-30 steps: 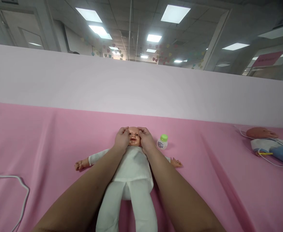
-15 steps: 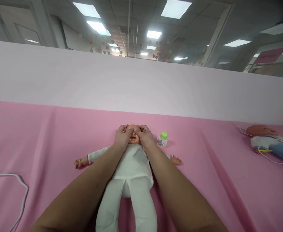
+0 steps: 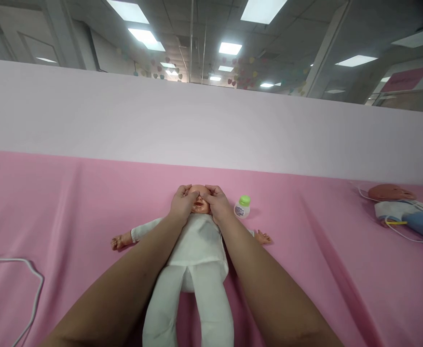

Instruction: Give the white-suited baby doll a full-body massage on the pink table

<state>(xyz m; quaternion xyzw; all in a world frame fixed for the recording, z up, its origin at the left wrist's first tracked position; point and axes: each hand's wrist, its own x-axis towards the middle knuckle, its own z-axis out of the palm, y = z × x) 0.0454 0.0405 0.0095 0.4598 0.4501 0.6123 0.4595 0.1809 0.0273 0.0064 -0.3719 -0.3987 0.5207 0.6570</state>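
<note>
A baby doll [image 3: 197, 246] with a white cloth body lies on its back, legs toward me and arms spread. My left hand [image 3: 182, 203] wraps the left side of its head, the thumb lying across the face near the eye. On the other side my right hand [image 3: 217, 202] holds the head the same way, its thumb near the other eye. The doll's nose and open mouth show between my hands. Just right of my right hand stands a small clear bottle [image 3: 242, 208] with a green cap.
Pink sheeting [image 3: 88, 202] with folds covers the surface. A second doll [image 3: 395, 202] in white and blue, with thin tubing, lies at the far right. A white cable [image 3: 37, 289] curves at the left. Behind runs a low white wall [image 3: 211, 127] with glass above.
Both hands stay on the doll's head with barely any visible movement. The whole view has shifted very slightly.
</note>
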